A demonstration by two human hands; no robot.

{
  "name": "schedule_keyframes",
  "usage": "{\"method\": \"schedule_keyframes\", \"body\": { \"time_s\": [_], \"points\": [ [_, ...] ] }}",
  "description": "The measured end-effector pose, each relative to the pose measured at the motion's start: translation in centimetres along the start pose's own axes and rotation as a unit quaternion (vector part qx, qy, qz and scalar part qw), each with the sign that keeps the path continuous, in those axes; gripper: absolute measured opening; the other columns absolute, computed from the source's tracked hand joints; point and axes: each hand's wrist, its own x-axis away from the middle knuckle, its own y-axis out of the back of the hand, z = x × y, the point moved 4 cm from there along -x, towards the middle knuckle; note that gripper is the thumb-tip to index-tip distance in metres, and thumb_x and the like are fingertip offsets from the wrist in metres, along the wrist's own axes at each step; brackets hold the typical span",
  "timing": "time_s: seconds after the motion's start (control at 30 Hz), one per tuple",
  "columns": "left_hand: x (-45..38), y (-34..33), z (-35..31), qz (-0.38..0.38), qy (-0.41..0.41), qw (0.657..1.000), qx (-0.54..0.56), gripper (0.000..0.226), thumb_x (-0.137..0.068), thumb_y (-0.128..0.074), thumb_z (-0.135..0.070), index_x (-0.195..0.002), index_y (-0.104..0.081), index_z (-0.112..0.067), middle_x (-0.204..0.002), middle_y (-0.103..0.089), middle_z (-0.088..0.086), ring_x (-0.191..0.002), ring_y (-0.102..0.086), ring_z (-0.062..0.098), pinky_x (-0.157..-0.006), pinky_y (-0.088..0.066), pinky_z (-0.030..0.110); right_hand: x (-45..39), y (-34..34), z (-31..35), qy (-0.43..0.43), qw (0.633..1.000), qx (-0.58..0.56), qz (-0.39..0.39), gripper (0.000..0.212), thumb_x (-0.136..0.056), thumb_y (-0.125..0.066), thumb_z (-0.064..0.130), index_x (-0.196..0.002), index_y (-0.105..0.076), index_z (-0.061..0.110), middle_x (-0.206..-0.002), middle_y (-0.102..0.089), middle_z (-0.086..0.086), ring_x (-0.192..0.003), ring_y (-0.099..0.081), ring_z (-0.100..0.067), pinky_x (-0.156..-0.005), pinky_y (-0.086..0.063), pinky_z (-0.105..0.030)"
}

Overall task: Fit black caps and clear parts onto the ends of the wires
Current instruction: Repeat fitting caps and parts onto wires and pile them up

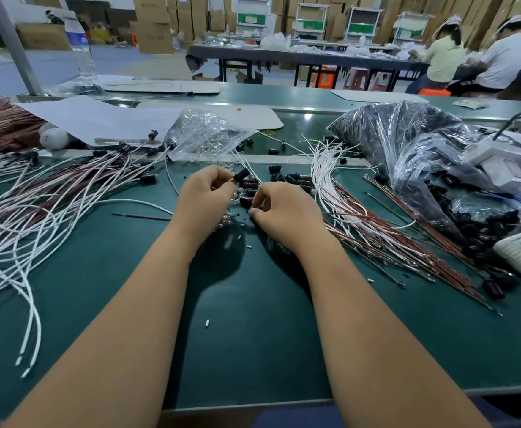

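My left hand [205, 196] pinches a black cap [241, 175] at its fingertips, with thin white wires [247, 163] running up from it. My right hand [281, 208] has its fingers curled over a small pile of black caps [251, 188] in the middle of the green table [253, 304]. What its fingertips hold is hidden. Clear parts [227, 216] lie under and between my hands. A bundle of white and brown wires with caps fitted [68, 186] lies on the left. Bare white and brown wires [361, 217] fan out on the right.
A clear bag of clear parts [203, 134] lies behind my hands. A large bag of black caps [413, 143] fills the right side, beside white devices [506, 162]. Paper sheets [98, 118] lie at back left. Two people sit at a far table.
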Motion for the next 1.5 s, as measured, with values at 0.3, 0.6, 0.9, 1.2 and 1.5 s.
{"method": "schedule_keyframes", "body": {
  "time_s": [0.3,0.6,0.9,1.2,1.5],
  "points": [
    [0.3,0.0,-0.4,0.018,-0.019,1.0,-0.005,0.009,-0.092,-0.06,-0.016,-0.084,-0.066,-0.013,-0.064,-0.052,-0.002,-0.056,-0.042,0.009,-0.057,-0.036,0.022,-0.3,-0.1,0.0,0.02,0.995,-0.082,-0.045,0.011,-0.081,-0.06,0.013,-0.091,-0.063,0.018,-0.086,-0.064,0.001,-0.088,-0.054,-0.018,-0.074,-0.047,-0.032],
    [0.7,-0.1,-0.9,0.046,0.003,0.998,0.032,0.017,-0.089,-0.059,-0.01,-0.077,-0.069,-0.007,-0.057,-0.054,-0.003,-0.044,-0.04,0.0,-0.048,-0.033,0.011,-0.4,1.2,-1.5,-0.091,0.851,-0.5,-0.133,0.012,-0.086,-0.069,0.009,-0.084,-0.062,0.019,-0.073,-0.06,0.0,-0.065,-0.054,-0.009,-0.062,-0.047,-0.02],
    [0.8,-0.2,-1.0,0.057,-0.003,0.998,0.034,0.016,-0.089,-0.059,-0.01,-0.079,-0.07,-0.004,-0.056,-0.052,-0.002,-0.043,-0.039,-0.001,-0.048,-0.032,0.009,-0.4,0.6,-1.4,-0.139,0.799,-0.579,-0.079,0.01,-0.092,-0.06,0.006,-0.083,-0.063,0.009,-0.068,-0.065,-0.008,-0.056,-0.058,-0.014,-0.056,-0.05,-0.023],
    [0.8,-0.2,-1.1,0.061,-0.005,0.998,0.017,0.016,-0.09,-0.06,-0.011,-0.08,-0.069,-0.004,-0.059,-0.05,0.002,-0.046,-0.037,0.004,-0.049,-0.032,0.016,-0.3,1.0,-1.4,-0.115,0.836,-0.528,-0.091,0.012,-0.092,-0.06,0.007,-0.081,-0.064,0.01,-0.065,-0.064,-0.005,-0.054,-0.056,-0.01,-0.053,-0.047,-0.019],
    [0.9,-0.1,-1.1,0.066,-0.009,0.998,0.01,0.015,-0.089,-0.06,-0.012,-0.079,-0.07,-0.007,-0.061,-0.052,0.004,-0.048,-0.038,0.006,-0.049,-0.032,0.018,-0.2,1.1,-1.5,-0.101,0.844,-0.516,-0.103,0.013,-0.091,-0.06,0.007,-0.079,-0.064,0.011,-0.06,-0.063,0.001,-0.054,-0.056,-0.007,-0.053,-0.047,-0.018]
  ]
}}
